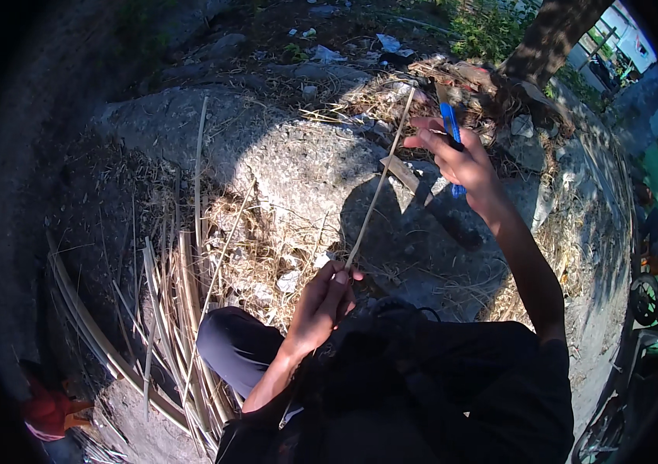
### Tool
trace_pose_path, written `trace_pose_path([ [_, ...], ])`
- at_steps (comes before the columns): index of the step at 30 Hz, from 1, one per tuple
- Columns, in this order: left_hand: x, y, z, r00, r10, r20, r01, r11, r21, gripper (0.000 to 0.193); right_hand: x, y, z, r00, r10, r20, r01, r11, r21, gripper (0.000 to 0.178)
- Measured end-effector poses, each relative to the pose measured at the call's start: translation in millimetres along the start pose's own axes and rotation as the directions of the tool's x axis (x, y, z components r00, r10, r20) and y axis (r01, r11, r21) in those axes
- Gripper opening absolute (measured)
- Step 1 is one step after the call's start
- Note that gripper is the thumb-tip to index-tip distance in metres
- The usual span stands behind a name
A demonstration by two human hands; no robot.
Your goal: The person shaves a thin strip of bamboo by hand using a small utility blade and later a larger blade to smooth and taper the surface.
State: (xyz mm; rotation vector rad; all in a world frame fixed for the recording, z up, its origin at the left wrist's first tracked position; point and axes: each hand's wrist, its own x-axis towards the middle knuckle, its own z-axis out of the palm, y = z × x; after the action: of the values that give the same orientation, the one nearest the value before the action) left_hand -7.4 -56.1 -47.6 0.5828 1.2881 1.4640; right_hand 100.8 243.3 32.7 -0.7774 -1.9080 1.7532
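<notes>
My left hand (320, 308) is closed near my knee, pinching the lower end of a long thin pale strip (379, 185) that looks like split bamboo or cane. The strip slants up and to the right, its far end over the dry shavings. In my right hand (460, 162) is a blue utility knife (450, 124), gripped with some fingers stretched out; its blade points away from me. The knife stands a little right of the strip, apart from it. Below the strip's middle lies a flat grey-brown piece (400, 174), partly in shadow.
A bundle of long pale strips (186, 309) leans at my left. Dry shavings (248, 232) litter the concrete slab (290, 155). A tree trunk (557, 39) rises at the far right. Something red (47, 410) shows at lower left, and a wheel (646, 300) at the right edge.
</notes>
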Motion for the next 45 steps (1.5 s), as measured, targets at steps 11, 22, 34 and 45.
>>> trace_pose_path([
  [11, 0.8, -5.1, 4.0, 0.997, 0.067, 0.033, -0.071, 0.989, 0.131, 0.031, 2.2, 11.5, 16.1, 0.999, 0.026, 0.025, -0.026, 1.000, 0.007, 0.039],
  [22, 0.5, 9.9, -5.6, 0.999, -0.048, -0.013, 0.048, 0.999, -0.010, 0.032, -78.4, 41.1, 70.7, 0.819, -0.414, 0.398, 0.573, 0.629, -0.525, 0.028],
  [34, 1.0, 8.7, -5.6, 0.993, -0.059, 0.105, 0.078, 0.980, -0.181, 0.037, -77.9, 55.1, 70.0, 0.702, -0.548, 0.454, 0.710, 0.489, -0.507, 0.031],
  [45, 3.7, 8.8, -6.7, 0.994, -0.094, 0.054, 0.102, 0.980, -0.169, 0.037, -50.2, 59.6, 57.0, 0.799, -0.560, 0.218, 0.559, 0.560, -0.611, 0.025],
])
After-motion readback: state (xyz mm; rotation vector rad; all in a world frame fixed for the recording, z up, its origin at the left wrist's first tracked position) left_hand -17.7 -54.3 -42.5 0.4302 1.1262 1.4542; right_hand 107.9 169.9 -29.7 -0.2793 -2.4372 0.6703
